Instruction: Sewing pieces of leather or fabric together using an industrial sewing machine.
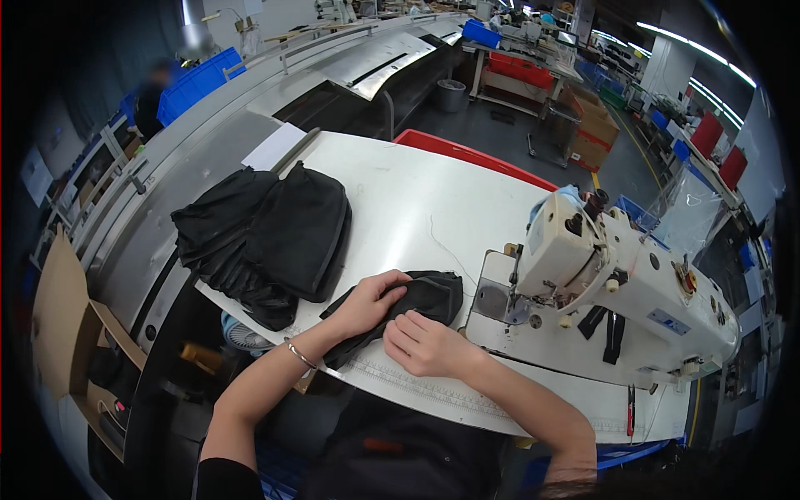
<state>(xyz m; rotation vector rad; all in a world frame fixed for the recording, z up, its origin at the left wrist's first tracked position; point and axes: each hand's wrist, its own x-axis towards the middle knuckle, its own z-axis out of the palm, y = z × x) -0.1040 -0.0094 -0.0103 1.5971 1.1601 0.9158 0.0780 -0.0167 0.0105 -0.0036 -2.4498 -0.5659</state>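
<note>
A black sewn fabric piece [435,298] lies at the front edge of the white sewing table [392,187], left of the sewing machine [583,258]. My left hand [368,302] rests over its left part, thumb and fingers closed on the cloth. Bent fingers of my right hand [421,342] pinch the near edge of the same piece. What lies under the fingertips is hidden. Left of my hands, a stack of black fabric pieces [292,229] sits on the table and overhangs its left edge.
Two black strips [612,333] lie under the machine arm. Red-handled snips [631,410] are at the front right. A red tray [475,157] runs behind the table. To the left stand a metal chute [225,150] and a cardboard box [67,325]. A person [150,100] is far left.
</note>
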